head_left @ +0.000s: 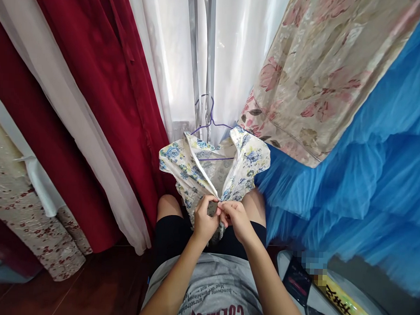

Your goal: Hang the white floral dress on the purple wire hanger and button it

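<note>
A white dress with blue and yellow flowers (249,156) hangs on a thin purple hanger (211,124) in front of me. Its front opening forms a V, edged by a white zipper (204,171). At the bottom of that V, my left hand (207,217) pinches the zipper edge between thumb and finger. My right hand (233,215) meets it there, its fingers closed at the same spot on the zipper. The small part between the fingertips is mostly hidden. Below the hands, the dress drops between my knees.
Red curtains (95,103) hang at the left, beside a floral cloth (38,229). A pink-flowered fabric (302,87) and blue ruffled tulle (368,167) hang at the right. A phone (297,280) and a yellow packet (346,302) lie at the lower right.
</note>
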The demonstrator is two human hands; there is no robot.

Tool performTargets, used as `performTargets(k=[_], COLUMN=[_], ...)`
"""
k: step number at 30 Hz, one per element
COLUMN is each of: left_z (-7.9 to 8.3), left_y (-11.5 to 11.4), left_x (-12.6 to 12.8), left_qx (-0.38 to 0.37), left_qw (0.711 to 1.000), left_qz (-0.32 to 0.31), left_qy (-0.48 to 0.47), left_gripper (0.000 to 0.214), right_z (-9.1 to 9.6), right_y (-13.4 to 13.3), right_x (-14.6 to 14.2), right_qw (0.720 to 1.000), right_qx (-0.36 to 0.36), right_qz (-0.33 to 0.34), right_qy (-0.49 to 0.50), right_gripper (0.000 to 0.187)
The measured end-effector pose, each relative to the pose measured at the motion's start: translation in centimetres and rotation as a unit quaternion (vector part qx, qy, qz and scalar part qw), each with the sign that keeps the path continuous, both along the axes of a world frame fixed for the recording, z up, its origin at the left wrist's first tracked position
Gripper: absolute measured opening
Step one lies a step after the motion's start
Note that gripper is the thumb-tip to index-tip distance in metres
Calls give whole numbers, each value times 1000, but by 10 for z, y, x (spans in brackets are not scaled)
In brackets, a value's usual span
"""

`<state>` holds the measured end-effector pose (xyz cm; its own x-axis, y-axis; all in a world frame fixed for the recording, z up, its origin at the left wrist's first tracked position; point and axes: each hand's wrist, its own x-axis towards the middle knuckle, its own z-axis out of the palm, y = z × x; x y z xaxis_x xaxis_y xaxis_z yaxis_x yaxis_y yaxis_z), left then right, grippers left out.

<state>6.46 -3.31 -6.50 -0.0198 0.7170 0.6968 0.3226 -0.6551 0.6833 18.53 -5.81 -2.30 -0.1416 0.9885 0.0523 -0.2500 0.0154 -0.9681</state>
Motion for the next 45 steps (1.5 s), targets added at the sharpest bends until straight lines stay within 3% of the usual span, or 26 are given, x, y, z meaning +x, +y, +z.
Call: performTargets(k=[3,6,9,13,18,21,24,27,30,32,35,37,40,43,45], left_z=[2,2,-1,-2,-8,-19,-17,21,92,139,187,200,204,208,213], left_y=[0,2,5,10,15,19,30,47,66,78,90,92,89,87,93], left_x=[-1,-4,-9,-15,-18,-22,-29,-35,-37,-36,-34,-31,-24,-21,-31], left_qx=[-20,-43,-80,-103,-122,-134,-135,-75,26,52,76,111,162,175,172], left_qw=[1000,999,996,994,988,986,986,994,997,993,987,980,972,979,984], left_qz=[2,-9,-21,-41,-89,-90,-85,-75,-65,-96,-135,-113,-54,-22,0], left_qy=[-24,-31,-29,-7,17,36,39,27,-21,-41,40,116,164,107,37], left_gripper=[11,7,9,11,11,8,8,12,32,38,21,11,15,17,18], right_z=[6,24,59,120,180,193,187,174,163,160,158,158,151,133,117], right_y=[3,20,51,89,116,121,116,105,96,93,92,93,98,104,104], right_x=[-1,1,1,-1,5,10,9,3,-1,1,6,10,10,2,-4], right_qw=[1000,1000,1000,998,997,998,999,994,985,979,969,961,942,927,934], right_qx=[-9,-6,16,44,11,10,35,95,148,181,224,248,281,277,246], right_qz=[7,-2,-7,-42,-22,8,-5,-40,-54,-54,-51,-57,-96,-147,-140], right_qy=[-9,1,8,30,67,57,9,-40,-68,-79,-95,-111,-158,-206,-219], right_gripper=[31,30,27,19,10,9,11,17,23,26,28,29,30,31,31])
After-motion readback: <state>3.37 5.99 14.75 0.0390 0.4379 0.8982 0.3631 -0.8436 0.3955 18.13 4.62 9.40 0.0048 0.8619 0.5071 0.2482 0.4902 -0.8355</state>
